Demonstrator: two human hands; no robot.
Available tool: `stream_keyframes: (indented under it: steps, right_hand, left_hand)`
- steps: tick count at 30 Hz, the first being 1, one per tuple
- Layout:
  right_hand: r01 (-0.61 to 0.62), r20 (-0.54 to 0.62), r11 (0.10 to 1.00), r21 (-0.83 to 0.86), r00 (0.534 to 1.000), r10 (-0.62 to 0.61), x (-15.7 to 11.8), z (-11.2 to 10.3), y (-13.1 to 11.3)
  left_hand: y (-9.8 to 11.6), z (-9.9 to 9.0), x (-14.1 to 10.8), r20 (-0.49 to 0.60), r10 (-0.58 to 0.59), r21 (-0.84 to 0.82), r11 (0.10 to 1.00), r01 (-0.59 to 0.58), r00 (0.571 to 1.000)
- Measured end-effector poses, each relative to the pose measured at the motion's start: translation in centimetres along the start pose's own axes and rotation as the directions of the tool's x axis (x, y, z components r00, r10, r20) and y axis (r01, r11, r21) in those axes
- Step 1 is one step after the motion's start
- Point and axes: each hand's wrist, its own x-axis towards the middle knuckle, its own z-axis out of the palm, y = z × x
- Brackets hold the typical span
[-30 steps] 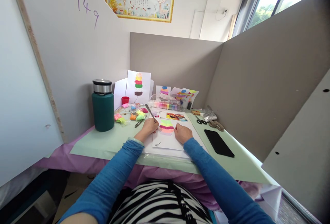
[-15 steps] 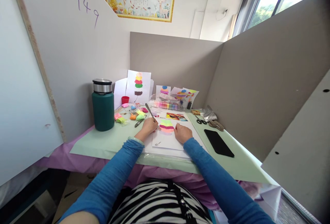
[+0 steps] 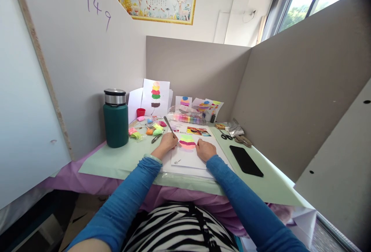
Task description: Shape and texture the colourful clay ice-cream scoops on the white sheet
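My left hand (image 3: 168, 143) is closed round a metal fork (image 3: 168, 123). The fork's handle slants up and to the left, and its tines rest at the left edge of a striped patch of colour (image 3: 188, 142). Green, dark pink, salmon and pale lilac bands make up this patch, which lies on a white sheet of paper (image 3: 188, 160). On the patch's right side my right hand (image 3: 205, 150) rests on the sheet with its fingers curled in. Whatever those fingers may hold is hidden.
A green bottle (image 3: 116, 122) stands at the left. Behind my left hand lie several bright clay packets (image 3: 153, 129) and a pen (image 3: 156, 138). Scissors (image 3: 226, 136) and a black phone (image 3: 246, 160) lie at the right. Propped papers (image 3: 155, 96) and grey partitions (image 3: 197, 62) stand behind.
My left hand and the fork have shifted very slightly to the right. My right hand stays where it was.
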Motion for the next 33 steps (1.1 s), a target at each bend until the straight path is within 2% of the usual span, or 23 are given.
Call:
stream_keyframes:
  steps: [5,11,20,24,29,33]
  right_hand:
    - [0.0,-0.016,1.0,0.001,1.0,0.0,0.01,0.03,-0.02]
    - [0.002,-0.015,1.0,0.001,1.0,-0.002,0.04,0.08,0.0]
    - [-0.007,0.003,1.0,-0.006,1.0,0.007,0.0,-0.13,-0.1]
    - [-0.007,0.0,1.0,0.0,1.0,0.007,0.03,-0.01,-0.05]
    - [0.001,-0.017,1.0,0.0,1.0,-0.001,0.02,0.01,-0.04]
    - [-0.002,-0.02,1.0,0.003,1.0,0.002,0.01,-0.05,-0.09]
  left_hand:
    - [0.02,-0.06,0.0,-0.015,-0.011,0.009,1.0,0.011,1.0]
    - [-0.23,0.02,0.0,0.039,0.113,0.016,0.993,-0.114,0.993]
    - [-0.37,0.25,0.45,-0.022,0.011,0.043,0.999,-0.01,1.0]
    - [-0.42,0.2,0.37,-0.024,0.032,0.038,0.999,-0.031,0.999]
    - [-0.24,0.08,-0.01,0.034,0.137,0.025,0.99,-0.138,0.99]
    - [-0.22,-0.02,0.03,0.0,0.083,0.083,0.993,-0.083,0.997]
